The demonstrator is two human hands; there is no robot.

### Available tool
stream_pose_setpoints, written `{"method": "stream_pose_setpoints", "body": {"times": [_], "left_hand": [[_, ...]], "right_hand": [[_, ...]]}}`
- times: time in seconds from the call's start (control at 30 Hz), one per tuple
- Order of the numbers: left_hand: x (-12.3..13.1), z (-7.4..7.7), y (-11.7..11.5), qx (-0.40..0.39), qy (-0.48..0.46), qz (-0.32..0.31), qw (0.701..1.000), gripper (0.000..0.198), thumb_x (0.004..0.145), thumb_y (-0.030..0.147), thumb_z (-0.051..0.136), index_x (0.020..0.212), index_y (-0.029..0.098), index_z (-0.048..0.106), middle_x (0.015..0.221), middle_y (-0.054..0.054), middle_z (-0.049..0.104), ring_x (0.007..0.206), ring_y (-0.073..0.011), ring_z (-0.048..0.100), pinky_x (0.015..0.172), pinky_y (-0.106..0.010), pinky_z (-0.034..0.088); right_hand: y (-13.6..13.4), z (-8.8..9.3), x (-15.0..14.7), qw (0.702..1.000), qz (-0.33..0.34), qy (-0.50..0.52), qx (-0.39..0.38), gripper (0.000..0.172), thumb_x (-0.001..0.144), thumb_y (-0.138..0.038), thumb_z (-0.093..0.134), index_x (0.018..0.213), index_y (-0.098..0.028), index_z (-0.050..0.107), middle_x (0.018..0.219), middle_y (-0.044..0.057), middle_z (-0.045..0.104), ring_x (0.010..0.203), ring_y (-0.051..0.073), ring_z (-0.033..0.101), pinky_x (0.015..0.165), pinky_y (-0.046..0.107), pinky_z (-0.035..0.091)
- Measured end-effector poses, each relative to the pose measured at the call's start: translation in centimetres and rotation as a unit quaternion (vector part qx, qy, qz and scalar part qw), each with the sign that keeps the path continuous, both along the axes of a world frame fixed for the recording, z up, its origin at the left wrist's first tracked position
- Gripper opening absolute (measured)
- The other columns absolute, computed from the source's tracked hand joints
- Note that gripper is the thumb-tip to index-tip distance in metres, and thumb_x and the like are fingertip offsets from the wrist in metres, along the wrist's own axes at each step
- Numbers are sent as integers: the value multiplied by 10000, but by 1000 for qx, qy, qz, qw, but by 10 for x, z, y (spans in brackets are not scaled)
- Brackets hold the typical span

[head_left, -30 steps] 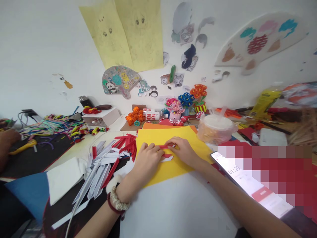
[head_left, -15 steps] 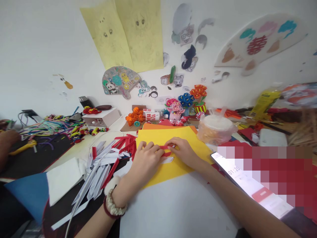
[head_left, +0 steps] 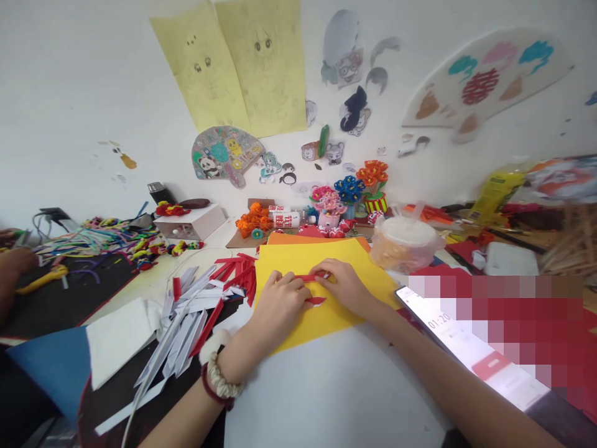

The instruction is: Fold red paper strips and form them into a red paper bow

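Both hands meet over a yellow paper sheet (head_left: pixel 326 255) in the middle of the table. My left hand (head_left: pixel 282 298) is curled, its fingers pressing a folded red paper strip (head_left: pixel 308 278). My right hand (head_left: pixel 342 283) pinches the same strip from the right side. A small red end of the strip (head_left: pixel 317 301) pokes out between the two hands. A pale scrunchie and a dark red band sit on my left wrist (head_left: pixel 219 379).
A pile of red and white paper strips (head_left: pixel 196 305) lies to the left. A phone (head_left: pixel 471 348) showing a timer lies at the right. A bagged plastic cup (head_left: pixel 405 239), craft flowers (head_left: pixel 347 193) and pipe cleaners (head_left: pixel 107 233) stand behind. Another person's hand (head_left: pixel 13 264) works at the far left.
My left hand has slid right over the strip, covering the white part that showed below it; only a small red tip shows now. My right hand has barely moved.
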State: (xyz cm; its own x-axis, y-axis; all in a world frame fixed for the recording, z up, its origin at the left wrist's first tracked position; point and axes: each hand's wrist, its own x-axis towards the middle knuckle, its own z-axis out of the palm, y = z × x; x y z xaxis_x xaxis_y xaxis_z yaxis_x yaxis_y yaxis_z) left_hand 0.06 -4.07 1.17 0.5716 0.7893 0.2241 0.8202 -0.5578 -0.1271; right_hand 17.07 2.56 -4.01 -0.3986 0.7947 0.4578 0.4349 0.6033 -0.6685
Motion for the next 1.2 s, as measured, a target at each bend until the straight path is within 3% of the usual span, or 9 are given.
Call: {"method": "stream_pose_setpoints", "body": {"times": [0.27, 0.83, 1.2], "left_hand": [[-1, -3, -1, -71, -46, 61, 995, 209, 889, 358, 556, 852, 231, 717, 903, -23, 681, 893, -201, 538, 705, -339, 324], [-18, 9, -2, -74, -63, 57, 994, 352, 865, 480, 538, 1093, 238, 657, 1029, -43, 679, 922, -214, 582, 762, -337, 427], [-27, 14, -9, -94, -60, 99, 989, 245, 912, 336, 512, 1040, 222, 686, 1012, -42, 712, 933, -226, 606, 783, -351, 420]], "right_hand": [[0, 0, 0, 1000, -1, 1, -3, 125, 833, -126, 571, 855, -191, 675, 892, 48, 700, 870, 199, 619, 786, 333, 459], [2, -2, 1, 1000, 2, 1, 7, 160, 811, -98, 576, 870, -202, 683, 894, 42, 702, 871, 194, 625, 782, 333, 464], [3, -3, 1, 1000, -2, -5, -3, 166, 809, -96, 577, 870, -206, 686, 902, 41, 703, 875, 195, 623, 790, 337, 462]]}}
